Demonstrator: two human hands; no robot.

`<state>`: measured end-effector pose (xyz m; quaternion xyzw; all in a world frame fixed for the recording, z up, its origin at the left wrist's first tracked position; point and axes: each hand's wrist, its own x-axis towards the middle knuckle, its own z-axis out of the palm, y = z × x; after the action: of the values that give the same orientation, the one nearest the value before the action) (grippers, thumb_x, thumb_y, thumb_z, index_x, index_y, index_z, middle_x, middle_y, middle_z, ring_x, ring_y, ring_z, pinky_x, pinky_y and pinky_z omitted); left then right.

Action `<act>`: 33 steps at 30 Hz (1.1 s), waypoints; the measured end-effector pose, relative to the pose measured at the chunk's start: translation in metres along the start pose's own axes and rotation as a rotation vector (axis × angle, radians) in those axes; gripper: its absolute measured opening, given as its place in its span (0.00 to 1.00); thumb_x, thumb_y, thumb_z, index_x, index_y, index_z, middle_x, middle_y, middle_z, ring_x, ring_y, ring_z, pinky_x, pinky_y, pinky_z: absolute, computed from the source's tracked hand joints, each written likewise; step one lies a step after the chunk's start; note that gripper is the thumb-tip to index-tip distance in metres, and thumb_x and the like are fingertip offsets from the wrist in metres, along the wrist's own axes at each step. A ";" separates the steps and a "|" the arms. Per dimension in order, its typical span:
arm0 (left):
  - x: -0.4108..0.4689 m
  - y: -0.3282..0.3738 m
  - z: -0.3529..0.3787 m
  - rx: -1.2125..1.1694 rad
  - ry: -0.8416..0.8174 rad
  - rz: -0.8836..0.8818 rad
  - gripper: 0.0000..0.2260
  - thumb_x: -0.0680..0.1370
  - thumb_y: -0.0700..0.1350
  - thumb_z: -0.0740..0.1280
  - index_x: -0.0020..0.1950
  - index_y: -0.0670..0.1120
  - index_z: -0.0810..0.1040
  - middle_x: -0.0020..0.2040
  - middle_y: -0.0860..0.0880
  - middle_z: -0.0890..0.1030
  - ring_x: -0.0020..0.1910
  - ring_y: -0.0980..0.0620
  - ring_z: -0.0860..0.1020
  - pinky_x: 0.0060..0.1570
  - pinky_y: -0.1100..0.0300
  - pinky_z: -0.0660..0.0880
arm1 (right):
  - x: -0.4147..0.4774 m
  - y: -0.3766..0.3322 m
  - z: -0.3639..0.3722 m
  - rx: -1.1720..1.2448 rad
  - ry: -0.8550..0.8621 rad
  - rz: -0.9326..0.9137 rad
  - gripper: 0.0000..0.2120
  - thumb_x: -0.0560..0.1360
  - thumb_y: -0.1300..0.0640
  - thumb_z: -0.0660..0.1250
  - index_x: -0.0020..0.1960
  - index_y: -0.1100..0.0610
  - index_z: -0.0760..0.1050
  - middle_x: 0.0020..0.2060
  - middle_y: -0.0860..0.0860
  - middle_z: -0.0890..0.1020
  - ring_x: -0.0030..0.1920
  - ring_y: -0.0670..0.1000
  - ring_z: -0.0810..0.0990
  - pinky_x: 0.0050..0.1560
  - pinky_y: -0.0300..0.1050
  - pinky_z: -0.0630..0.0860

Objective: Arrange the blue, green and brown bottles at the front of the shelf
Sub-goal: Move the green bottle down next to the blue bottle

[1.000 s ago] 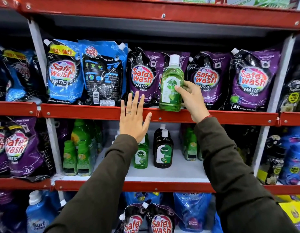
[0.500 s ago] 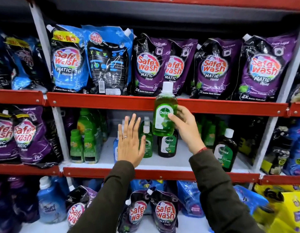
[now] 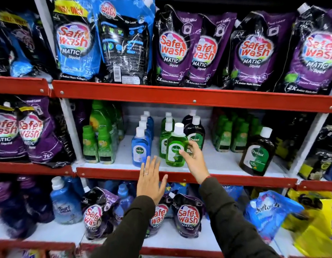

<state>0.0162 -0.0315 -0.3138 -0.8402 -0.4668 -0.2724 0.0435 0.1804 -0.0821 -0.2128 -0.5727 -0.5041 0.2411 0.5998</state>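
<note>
My right hand [image 3: 194, 161] grips a green Dettol bottle [image 3: 175, 148] with a white cap, upright at the front of the middle shelf [image 3: 217, 178]. A row of green bottles [image 3: 166, 127] stands behind it. Just left runs a row of blue Dettol bottles [image 3: 140, 148]. Two brown bottles [image 3: 194, 131] stand behind and to the right of the held one. A lone brown Dettol bottle [image 3: 257, 154] stands further right near the shelf front. My left hand [image 3: 150, 180] hovers flat with fingers spread, in front of the red shelf edge below the blue bottles, holding nothing.
Purple and blue Safe Wash pouches [image 3: 172, 49] fill the shelf above. Small green bottles [image 3: 98, 144] stand at the left of the middle shelf, more green ones [image 3: 234, 135] at the right. More pouches [image 3: 187, 216] and a Surf bottle [image 3: 63, 203] sit below.
My right hand brought the green bottle down from the upper shelf level onto the middle shelf front. My left hand dropped lower with it. The view tilted down.
</note>
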 end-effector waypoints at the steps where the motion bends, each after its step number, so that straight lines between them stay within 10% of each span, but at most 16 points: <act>1: -0.003 -0.002 0.004 -0.008 -0.014 -0.016 0.33 0.83 0.62 0.42 0.78 0.41 0.65 0.79 0.42 0.64 0.80 0.45 0.55 0.78 0.51 0.44 | 0.003 0.005 0.005 0.001 0.001 0.015 0.17 0.79 0.63 0.67 0.66 0.59 0.69 0.67 0.60 0.76 0.68 0.57 0.74 0.72 0.58 0.72; 23: -0.006 -0.012 0.019 0.063 -0.006 -0.019 0.36 0.80 0.66 0.53 0.81 0.44 0.56 0.82 0.43 0.54 0.82 0.44 0.49 0.78 0.48 0.45 | 0.027 0.044 0.042 0.036 -0.043 0.107 0.21 0.81 0.63 0.63 0.72 0.62 0.64 0.63 0.55 0.76 0.65 0.50 0.73 0.64 0.43 0.70; 33: -0.007 -0.007 0.014 0.091 0.007 -0.033 0.33 0.79 0.62 0.53 0.76 0.42 0.66 0.76 0.40 0.70 0.77 0.37 0.64 0.77 0.48 0.46 | 0.012 0.042 0.004 0.000 0.209 0.010 0.18 0.80 0.67 0.61 0.69 0.58 0.71 0.66 0.56 0.78 0.65 0.53 0.76 0.63 0.43 0.71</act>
<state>0.0133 -0.0281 -0.3303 -0.8288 -0.4922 -0.2542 0.0789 0.1937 -0.0604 -0.2487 -0.5974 -0.4359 0.1829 0.6478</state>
